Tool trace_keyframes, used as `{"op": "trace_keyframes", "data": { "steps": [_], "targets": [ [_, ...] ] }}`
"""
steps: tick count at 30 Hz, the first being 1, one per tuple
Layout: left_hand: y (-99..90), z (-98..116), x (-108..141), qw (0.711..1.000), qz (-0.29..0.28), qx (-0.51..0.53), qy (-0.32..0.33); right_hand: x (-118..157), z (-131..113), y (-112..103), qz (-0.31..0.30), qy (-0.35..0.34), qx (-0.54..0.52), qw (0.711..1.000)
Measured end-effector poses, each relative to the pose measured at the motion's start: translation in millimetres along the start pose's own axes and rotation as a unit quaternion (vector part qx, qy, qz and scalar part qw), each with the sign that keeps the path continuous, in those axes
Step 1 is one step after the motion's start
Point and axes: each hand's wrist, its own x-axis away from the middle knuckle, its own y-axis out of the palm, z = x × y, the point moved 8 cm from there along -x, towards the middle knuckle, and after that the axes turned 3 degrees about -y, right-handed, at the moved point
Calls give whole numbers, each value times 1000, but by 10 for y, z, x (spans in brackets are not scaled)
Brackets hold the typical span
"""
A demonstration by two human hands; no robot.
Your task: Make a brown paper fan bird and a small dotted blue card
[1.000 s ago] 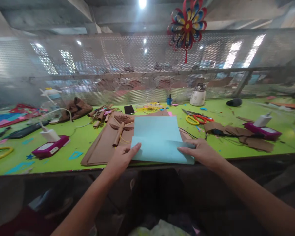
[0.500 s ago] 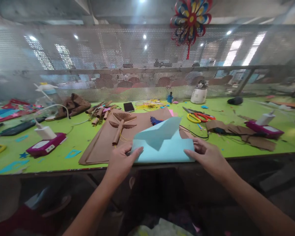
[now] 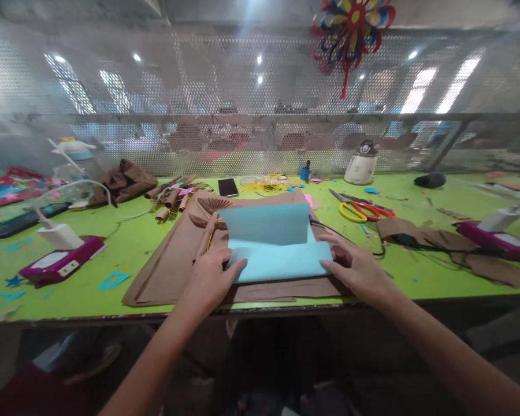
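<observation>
The step in hand looks like folding or rolling the near edge of the light blue sheet (image 3: 281,263), and it would go best with both ends worked at the same pace. The near band slopes up a little toward the right of the frame, so the person would do well to level the two ends before any crease is pressed. Light, even pressure from the thumbs, run from the middle outward, should keep the band straight; a hard pinch at one corner could skew it or dent the paper. The far flap stands up behind the band, and it is better left loose until the near edge lies true.

The left hand (image 3: 210,274) is partly closed, its thumb on the band's left end and its fingers curled beside it. The right hand (image 3: 357,268) is likewise partly closed, pinching the right end with thumb in front and fingers behind.

The sheet lies between the two hands, at the lower centre of the frame, over brown paper (image 3: 164,271) on the green desk (image 3: 86,297). A brown paper roll with pleated fans (image 3: 205,236) sits just beyond the left hand, close to the sheet's left side, and is best kept out of the fold
</observation>
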Motion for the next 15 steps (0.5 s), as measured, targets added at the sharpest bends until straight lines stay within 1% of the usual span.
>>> {"op": "trace_keyframes", "data": {
  "steps": [3, 4, 8, 11, 15],
  "targets": [
    [71, 19, 15, 999, -32, -25, 23, 13, -31, -4, -24, -8, 27, 999],
    [78, 26, 21, 999, -35, -30, 28, 5, -52, -1, -34, -10, 40, 999],
    [68, 36, 42, 997, -23, -54, 47, -35, -130, 32, -56, -27, 102, 993],
    [72, 22, 42, 996, -14, -65, 61, -36, -137, 87, -68, -39, 140, 987],
    [90, -6, 27, 993, 12, -84, 85, -22, -90, 113, -60, -39, 174, 982]
  ]
}}
